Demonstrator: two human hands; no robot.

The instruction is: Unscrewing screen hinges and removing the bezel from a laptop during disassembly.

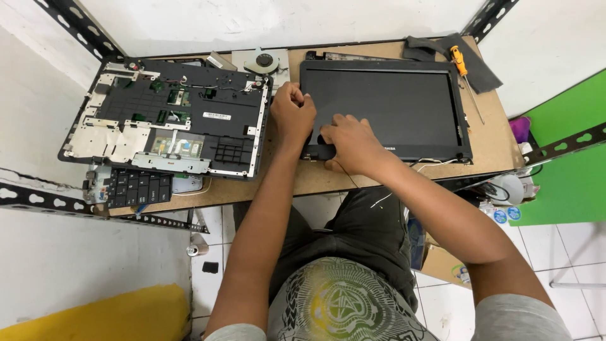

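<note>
Together, two hands, left hand (pixel 291 113) and right hand (pixel 351 143), grip one laptop screen (pixel 391 104).

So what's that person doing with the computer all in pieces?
A person is working on a taken-apart laptop on a wooden table. Both hands are on the screen panel: the left hand grips its left edge, the right hand presses its lower left corner. The opened laptop base lies to the left, a screwdriver to the right.
</note>
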